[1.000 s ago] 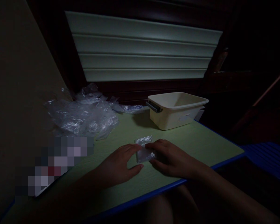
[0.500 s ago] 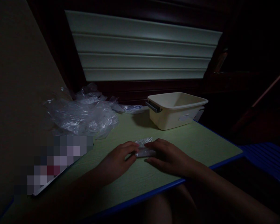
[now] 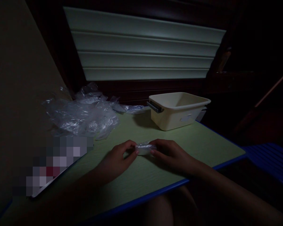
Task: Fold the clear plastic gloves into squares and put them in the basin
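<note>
Between my two hands is a small folded clear plastic bag [image 3: 145, 148], shiny and narrow, just over the pale green tabletop [image 3: 132, 182]. My left hand [image 3: 119, 158] pinches its left end between thumb and fingers. At the right end, my right hand [image 3: 169, 153] grips it the same way, thumb toward me. Whether anything lies inside the folded plastic I cannot tell in the dim light.
A cream plastic bin [image 3: 176, 116] with a dark handle stands at the back right. Crumpled clear plastic bags [image 3: 85, 113] are heaped at the back left. A blurred-out flat item [image 3: 58, 166] lies at the left edge. A blue slatted stool [image 3: 271, 163] is on the right.
Both hands have closed on the ends of the plastic, which was lying flatter and wider. It is now a narrower folded strip, and my right thumb has moved up onto it.
</note>
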{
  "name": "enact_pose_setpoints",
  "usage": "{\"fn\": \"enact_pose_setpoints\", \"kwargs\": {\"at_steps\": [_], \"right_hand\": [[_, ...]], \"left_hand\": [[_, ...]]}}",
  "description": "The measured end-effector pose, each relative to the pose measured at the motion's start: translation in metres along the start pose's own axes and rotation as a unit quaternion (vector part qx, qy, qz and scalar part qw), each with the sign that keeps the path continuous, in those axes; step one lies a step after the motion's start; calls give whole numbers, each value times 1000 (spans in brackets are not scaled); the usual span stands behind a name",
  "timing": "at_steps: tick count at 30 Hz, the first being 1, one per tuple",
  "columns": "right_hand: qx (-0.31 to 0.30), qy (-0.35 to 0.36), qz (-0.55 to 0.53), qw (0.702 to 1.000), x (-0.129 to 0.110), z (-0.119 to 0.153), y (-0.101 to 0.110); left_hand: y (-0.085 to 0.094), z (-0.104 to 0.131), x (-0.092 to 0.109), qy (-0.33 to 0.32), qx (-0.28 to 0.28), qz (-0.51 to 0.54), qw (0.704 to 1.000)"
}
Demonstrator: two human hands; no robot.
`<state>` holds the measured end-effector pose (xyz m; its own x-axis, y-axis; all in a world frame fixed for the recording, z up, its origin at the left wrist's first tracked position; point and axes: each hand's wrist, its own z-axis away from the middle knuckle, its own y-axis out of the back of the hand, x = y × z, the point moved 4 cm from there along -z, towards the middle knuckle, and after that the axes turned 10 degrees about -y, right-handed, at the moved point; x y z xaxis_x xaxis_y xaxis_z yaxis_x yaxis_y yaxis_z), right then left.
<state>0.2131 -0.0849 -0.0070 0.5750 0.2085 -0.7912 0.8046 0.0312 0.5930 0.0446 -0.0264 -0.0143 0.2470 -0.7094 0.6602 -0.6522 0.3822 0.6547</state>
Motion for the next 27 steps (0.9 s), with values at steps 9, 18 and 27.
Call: {"fn": "enact_pose_setpoints", "kwargs": {"at_steps": [9, 18, 27], "right_hand": [[-11, -33, -33, 999, 3, -8, -7], [-11, 27, 22, 999, -3, -6, -8], [24, 153, 155, 976, -18, 4, -8]], "left_hand": [[-2, 1, -3, 58, 13, -19, 998], [-2, 3, 5, -23, 24, -173, 984], [0, 3, 7, -65, -8, -327, 943]]}}
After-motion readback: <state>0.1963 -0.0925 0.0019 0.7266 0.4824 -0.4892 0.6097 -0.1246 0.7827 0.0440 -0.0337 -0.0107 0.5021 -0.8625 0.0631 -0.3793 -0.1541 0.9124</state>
